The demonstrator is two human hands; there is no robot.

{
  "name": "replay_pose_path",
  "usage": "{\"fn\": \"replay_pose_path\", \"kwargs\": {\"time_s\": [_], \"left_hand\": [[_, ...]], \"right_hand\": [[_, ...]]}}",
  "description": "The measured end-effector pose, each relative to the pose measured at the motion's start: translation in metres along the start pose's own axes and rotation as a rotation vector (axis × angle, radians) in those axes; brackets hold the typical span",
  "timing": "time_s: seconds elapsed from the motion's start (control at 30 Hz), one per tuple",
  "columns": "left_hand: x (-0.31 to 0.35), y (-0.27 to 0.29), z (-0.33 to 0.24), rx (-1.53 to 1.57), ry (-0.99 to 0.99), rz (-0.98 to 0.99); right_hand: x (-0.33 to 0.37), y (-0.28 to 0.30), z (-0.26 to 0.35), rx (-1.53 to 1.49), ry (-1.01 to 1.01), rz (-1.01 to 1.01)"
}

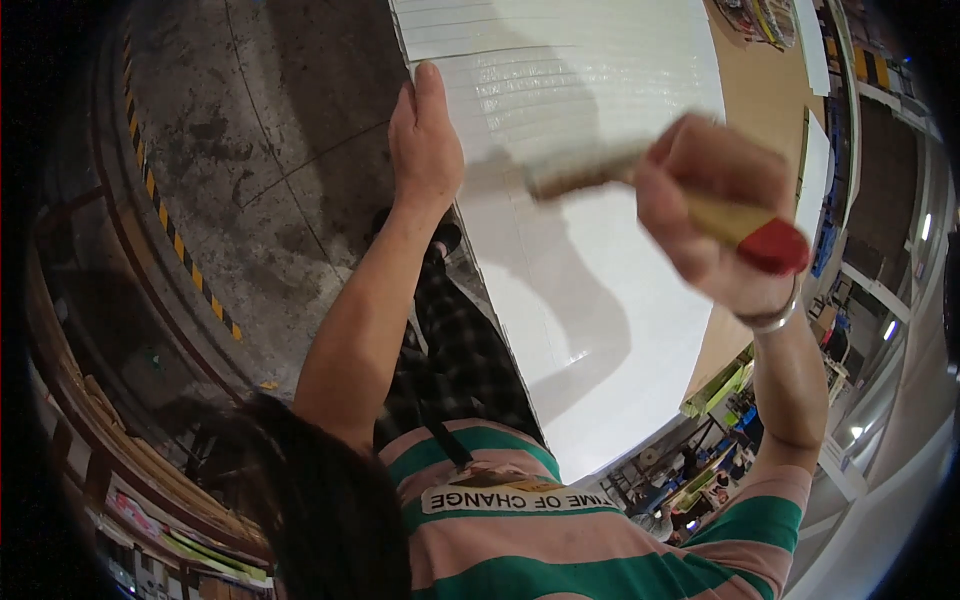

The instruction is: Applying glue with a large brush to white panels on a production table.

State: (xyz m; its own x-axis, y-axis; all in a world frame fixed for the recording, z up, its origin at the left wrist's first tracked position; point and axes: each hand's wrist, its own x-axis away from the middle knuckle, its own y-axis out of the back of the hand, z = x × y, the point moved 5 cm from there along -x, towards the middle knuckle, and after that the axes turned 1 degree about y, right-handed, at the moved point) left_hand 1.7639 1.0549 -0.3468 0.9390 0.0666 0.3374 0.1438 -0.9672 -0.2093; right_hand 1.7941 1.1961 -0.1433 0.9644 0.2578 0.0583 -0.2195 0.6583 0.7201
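Observation:
My right hand (710, 205) is closed around a brush (715, 215) and blurred by motion. The brush has a yellowish wooden handle with a red end, and its brown bristles point left above a white sheet (545, 330). Along the sheet's left edge lies my left hand (427, 145), fingers stretched out toward the far side and held close together. Some of its fingers are partly hidden. Farther off, white sheets overlap in staggered strips (545, 75), with a wet-looking shine on them. My right arm casts a shadow over the white surface.
Brown board (750, 110) shows to the right of the white sheets, with a bundle of coloured strands (760, 20) at its far end. On the left is a stained concrete floor (300, 130) with a black-and-yellow striped line (165, 210). Cluttered shelves (650, 475) stand at the right.

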Motion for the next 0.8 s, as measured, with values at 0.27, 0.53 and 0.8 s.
{"fn": "replay_pose_path", "kwargs": {"time_s": [0.27,0.53,0.8], "left_hand": [[0.001,0.004,-0.001,-0.033,0.017,-0.013],[-0.001,0.001,-0.005,-0.062,0.014,-0.005],[-0.004,0.003,0.008,0.025,0.012,0.020]], "right_hand": [[0.049,-0.018,-0.013,0.033,-0.092,0.230],[0.059,-0.029,-0.008,0.065,-0.071,0.239],[0.074,-0.023,-0.023,0.017,-0.164,0.241]]}}
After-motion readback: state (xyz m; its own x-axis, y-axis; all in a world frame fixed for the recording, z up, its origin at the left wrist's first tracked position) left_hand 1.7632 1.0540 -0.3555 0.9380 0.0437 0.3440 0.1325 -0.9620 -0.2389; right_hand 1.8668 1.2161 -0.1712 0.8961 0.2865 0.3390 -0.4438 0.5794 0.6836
